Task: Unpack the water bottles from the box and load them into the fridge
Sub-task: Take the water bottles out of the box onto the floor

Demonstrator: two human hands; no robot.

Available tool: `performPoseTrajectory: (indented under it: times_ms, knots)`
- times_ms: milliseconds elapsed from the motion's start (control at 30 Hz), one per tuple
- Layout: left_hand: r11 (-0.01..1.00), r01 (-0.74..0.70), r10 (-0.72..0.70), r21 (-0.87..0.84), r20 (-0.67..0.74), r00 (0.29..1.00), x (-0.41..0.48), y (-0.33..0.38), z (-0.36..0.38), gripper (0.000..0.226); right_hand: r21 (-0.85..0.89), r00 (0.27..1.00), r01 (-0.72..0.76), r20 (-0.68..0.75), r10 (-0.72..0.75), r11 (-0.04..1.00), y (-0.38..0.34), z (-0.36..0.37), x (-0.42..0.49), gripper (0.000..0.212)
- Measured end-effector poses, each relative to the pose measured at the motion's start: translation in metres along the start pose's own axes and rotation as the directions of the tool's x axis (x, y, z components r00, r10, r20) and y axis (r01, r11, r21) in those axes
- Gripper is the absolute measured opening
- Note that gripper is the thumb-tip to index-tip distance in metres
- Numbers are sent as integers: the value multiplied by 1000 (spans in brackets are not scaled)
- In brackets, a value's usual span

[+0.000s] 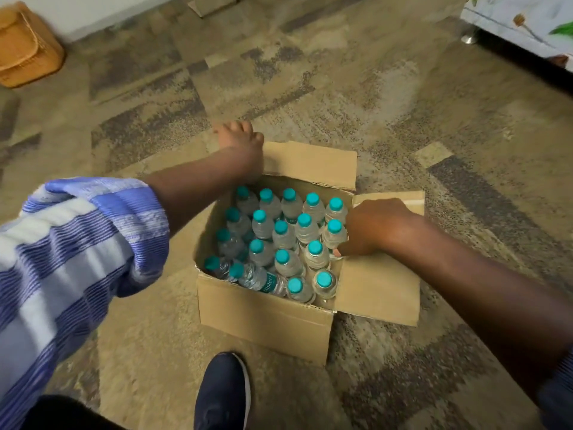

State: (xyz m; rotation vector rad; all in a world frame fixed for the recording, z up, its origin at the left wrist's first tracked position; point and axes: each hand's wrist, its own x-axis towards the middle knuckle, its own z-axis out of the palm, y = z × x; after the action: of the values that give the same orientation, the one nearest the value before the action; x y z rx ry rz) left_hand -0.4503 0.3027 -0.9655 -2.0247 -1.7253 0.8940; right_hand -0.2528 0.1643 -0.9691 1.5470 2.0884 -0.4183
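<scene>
An open cardboard box (263, 318) stands on the carpet, packed with several clear water bottles (285, 237) with teal caps. Most stand upright; one bottle (263, 279) lies tilted along the near wall. My right hand (376, 226) lies on the right flap (381, 293), its fingers curled over the fold at the box rim and touching the nearest bottles. My left hand (240, 142), blurred, reaches over the box's far left corner beside the far flap (313, 162), fingers bent downward. What it grips is hidden. No fridge is in view.
My dark blue shoe (223, 392) is planted just in front of the box. A woven orange basket (26, 48) sits far left by the wall. Furniture with a floral cover and a metal leg (469, 37) stands at the far right. Patterned carpet surrounds the box.
</scene>
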Motion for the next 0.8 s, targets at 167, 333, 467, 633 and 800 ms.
performPoseTrajectory:
  times_ms: [167, 333, 467, 633, 800]
  knots:
    - [994, 91, -92, 54, 10, 996, 3, -39, 31, 68, -14, 999, 17, -38, -18, 1000, -1, 19, 10, 45]
    - [990, 129, -136, 61, 117, 984, -2, -54, 71, 76, 90, 980, 11, -201, 8, 996, -4, 37, 18, 52]
    - [994, 40, -52, -102, -113, 992, -3, -50, 67, 63, 169, 949, 14, -312, 40, 985, -5, 54, 31, 54]
    - [813, -513, 443, -277, -277, 853, -14, 3, 32, 36, 135, 948, 26, -318, 18, 990, -6, 71, 43, 55]
    - [710, -637, 653, -300, -60, 755, -26, 70, 39, 57, 211, 919, 52, -393, 36, 976, -8, 81, 49, 54]
